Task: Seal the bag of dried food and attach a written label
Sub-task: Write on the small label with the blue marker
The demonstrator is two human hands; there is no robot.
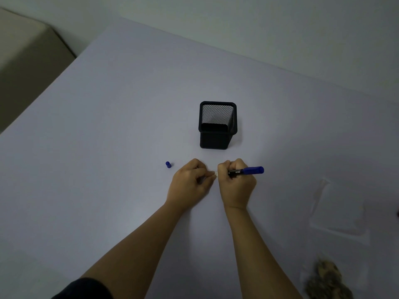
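- Sleeve (82,288), dark, at bottom-left edge; both bare forearms reach fwd over table (108,147).
- Dried food (328,281) at bottom-right corner: brownish, crumpled-looking heap w/ filmy plastic around it. Can't tell if it's actually bagged.
- Clear bag (339,210) lies flat just beyond the heap, well apart from both hands. Near-invisible, wrinkled, looks empty, not yet sealed.
- Handling guess: the film is light, floppy and slippery. Best taken at the mouth edge w/ both hands. Contents prob. brittle, so don't squeeze the middle.
- Label (216,173): tiny white strip on the table betw. the hands, mostly hidden. Looks thin, light, easy to curl or slide.
- Left hand (190,180): fingers curled, tips pinning the label's edge.
- Right hand (236,180): wrapped round marker (246,171), a dark barrel w/ blue rear end sticking out right. Tip hidden at the label.
- Cap (168,164), blue, sits left of the left hand.
- Mesh pen pot (217,125), black, upright beyond the hands.
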